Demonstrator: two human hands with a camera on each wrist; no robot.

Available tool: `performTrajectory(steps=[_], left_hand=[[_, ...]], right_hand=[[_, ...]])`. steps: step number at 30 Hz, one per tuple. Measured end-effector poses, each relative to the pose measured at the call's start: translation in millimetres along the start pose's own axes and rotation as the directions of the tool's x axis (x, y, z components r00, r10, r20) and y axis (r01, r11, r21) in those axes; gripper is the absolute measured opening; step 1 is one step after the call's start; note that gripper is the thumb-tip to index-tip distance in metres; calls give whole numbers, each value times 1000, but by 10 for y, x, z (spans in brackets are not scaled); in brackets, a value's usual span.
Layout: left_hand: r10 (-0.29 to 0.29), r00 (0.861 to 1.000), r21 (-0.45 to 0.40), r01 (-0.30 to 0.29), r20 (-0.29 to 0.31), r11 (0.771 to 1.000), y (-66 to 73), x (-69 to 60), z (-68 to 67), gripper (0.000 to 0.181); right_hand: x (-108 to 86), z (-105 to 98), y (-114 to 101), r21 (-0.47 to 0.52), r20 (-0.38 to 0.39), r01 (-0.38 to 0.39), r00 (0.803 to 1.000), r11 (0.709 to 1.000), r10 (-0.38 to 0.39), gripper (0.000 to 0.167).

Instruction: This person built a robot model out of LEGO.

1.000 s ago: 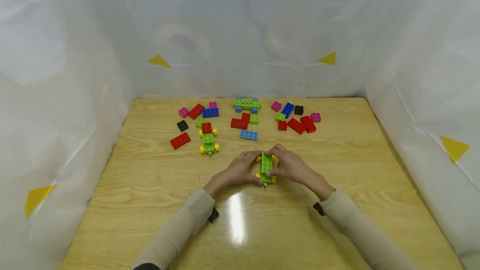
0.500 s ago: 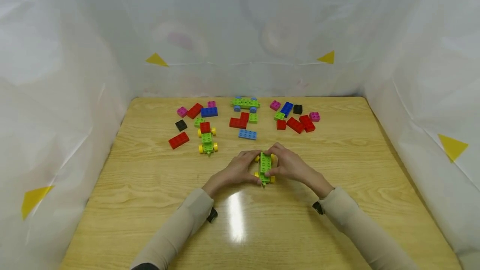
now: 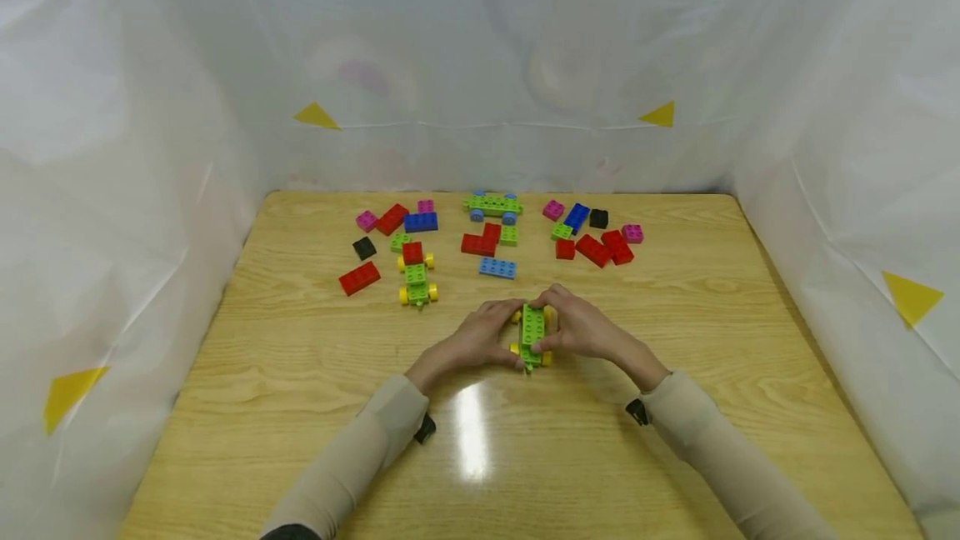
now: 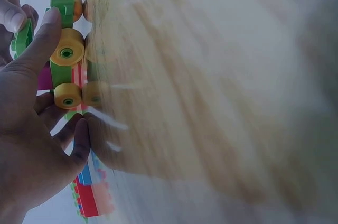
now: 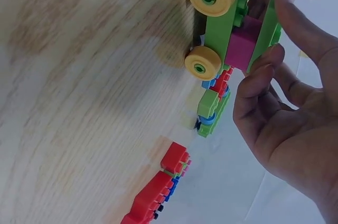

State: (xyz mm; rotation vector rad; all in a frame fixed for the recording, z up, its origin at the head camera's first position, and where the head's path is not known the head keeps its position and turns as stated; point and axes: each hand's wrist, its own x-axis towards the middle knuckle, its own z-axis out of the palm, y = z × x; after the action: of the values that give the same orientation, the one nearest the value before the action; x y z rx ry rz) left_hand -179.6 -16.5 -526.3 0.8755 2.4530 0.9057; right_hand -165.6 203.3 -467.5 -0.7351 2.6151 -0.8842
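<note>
In the head view a green toy car base with yellow wheels (image 5: pixel 217 42) stands on the table between both hands. My left hand (image 3: pixel 476 338) grips it from the left side, thumb near its front end and fingers at the far end. A magenta brick (image 5: pixel 244 43) sits on the base, as the right wrist view shows. On top of that is a green studded brick (image 3: pixel 533 323), which looks thin from the side. My right hand (image 3: pixel 581 327) pinches this green brick between thumb and fingers. Whether it is fully seated on the magenta brick I cannot tell.
Left of the hands stands another yellow-wheeled car (image 3: pixel 417 283) with green and red bricks on it. Behind are a light blue brick (image 3: pixel 497 267), joined red bricks (image 3: pixel 480 242) and a blue-wheeled green base (image 3: pixel 492 206). Several loose bricks lie back left and back right. White sheeting surrounds the table.
Both hands keep almost the same place and grip on the car and the green brick. The head view has shifted very slightly; the other bricks have not moved.
</note>
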Motion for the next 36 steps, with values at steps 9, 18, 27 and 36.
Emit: performTrajectory(steps=[9,18,27,36], left_hand=[[-3,1000,-1,3,-3,1000,3,-12,-17,101],[-8,1000,-18,8,1,1000,9,-5,-9,102],[5,1000,8,-5,1,1000,15,0,-20,102],[3,1000,5,-3,2,1000,11,-2,-7,101]], right_hand=[[18,3,0,19,8,-12,1000,1000,12,58],[-18,46,61,117,4,-33,999,993,33,60],[-32,93,95,149,-16,-35,999,988,37,62],[-79,103,54,143,-12,-46,999,989,48,62]])
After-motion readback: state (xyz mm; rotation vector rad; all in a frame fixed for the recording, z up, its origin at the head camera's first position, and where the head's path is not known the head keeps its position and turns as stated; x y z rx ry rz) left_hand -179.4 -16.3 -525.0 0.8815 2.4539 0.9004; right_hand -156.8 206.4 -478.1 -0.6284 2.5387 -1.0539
